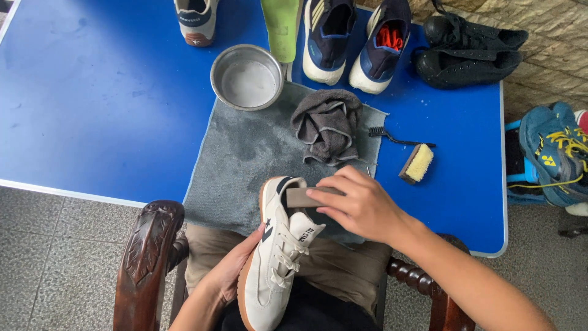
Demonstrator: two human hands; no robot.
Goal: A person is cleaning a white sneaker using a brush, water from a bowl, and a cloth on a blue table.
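Note:
A white sneaker (pixel 269 270) with a tan sole lies across my lap, toe toward me. My left hand (pixel 229 273) cups it from underneath on the left side. My right hand (pixel 358 205) is closed on a small brown rectangular block (pixel 300 197), pressed against the heel end of the sneaker. Under the heel, a grey towel (pixel 245 153) spreads over the blue table (pixel 92 104).
On the towel sit a metal bowl (pixel 247 76) and a crumpled grey cloth (pixel 327 125). A thin black brush (pixel 392 136) and a yellow-bristled brush (pixel 418 164) lie to the right. Several shoes and a green insole (pixel 280 27) line the far edge. Wooden chair arms (pixel 144 263) flank me.

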